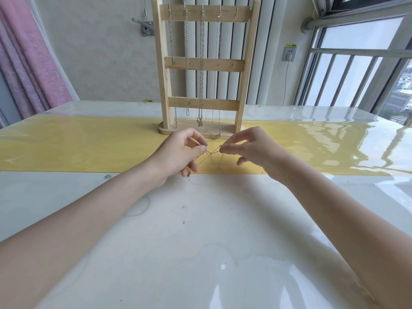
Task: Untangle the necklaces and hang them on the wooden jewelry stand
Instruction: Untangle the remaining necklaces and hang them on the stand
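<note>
Chain: thin gold links, fine and kinked; strands cross in an X between the two hands and trail down toward the worktop.
Left hand: thumb and forefinger pinched shut on the chain's left end; a further length of chain loops down past the curled lower fingers.
Right hand: thumb and forefinger pinched shut on the chain's right end; other fingers loosely curled, clear of the surface.
Chain location: held just above the yellow strip, directly in front of the stand's base.
Stand: pale unfinished wood, two uprights with rounded tops, three flat crossbars, an oval base; small metal hooks along the top bar.
Hung chains: four on the top bar's hooks, silver and gold tones, hanging straight; the two right-hand ones end in small pendants near the base. The rightmost hook is bare.
Worktop: white, under a glossy clear sheet with ripples, reflections and a few dark specks; the yellow strip crosses its width under the sheet.
Room: pink curtain at left, white ribbed radiator behind the stand, wall socket with a white cord, railed window at right.
</note>
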Available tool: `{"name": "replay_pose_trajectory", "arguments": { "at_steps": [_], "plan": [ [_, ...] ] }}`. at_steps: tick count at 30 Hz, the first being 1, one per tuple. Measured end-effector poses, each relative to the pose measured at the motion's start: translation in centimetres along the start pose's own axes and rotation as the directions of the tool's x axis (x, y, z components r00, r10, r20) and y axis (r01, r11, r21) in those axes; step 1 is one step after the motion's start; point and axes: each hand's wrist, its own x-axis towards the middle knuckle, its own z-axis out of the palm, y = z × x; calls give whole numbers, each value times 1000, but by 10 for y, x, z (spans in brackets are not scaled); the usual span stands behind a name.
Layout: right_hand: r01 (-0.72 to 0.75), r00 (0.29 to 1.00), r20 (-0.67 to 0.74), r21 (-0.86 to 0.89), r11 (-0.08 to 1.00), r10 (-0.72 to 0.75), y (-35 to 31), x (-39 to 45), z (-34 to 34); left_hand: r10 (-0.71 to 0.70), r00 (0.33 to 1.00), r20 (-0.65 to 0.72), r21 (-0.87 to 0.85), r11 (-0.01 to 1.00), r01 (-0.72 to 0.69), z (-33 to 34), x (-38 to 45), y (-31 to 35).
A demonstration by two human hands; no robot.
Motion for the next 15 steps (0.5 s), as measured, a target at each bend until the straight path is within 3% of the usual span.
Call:
{"name": "replay_pose_trajectory", "arguments": {
  "at_steps": [7,15],
  "plan": [
    [-95,995,36,273,957,89,1,0,1,-66,998,15,-103,992,67,1,0,2],
    [-139,988,122,417,898,96,-1,-1,-1,-46,999,-20,8,999,46,2,2,0]
  ]
}}
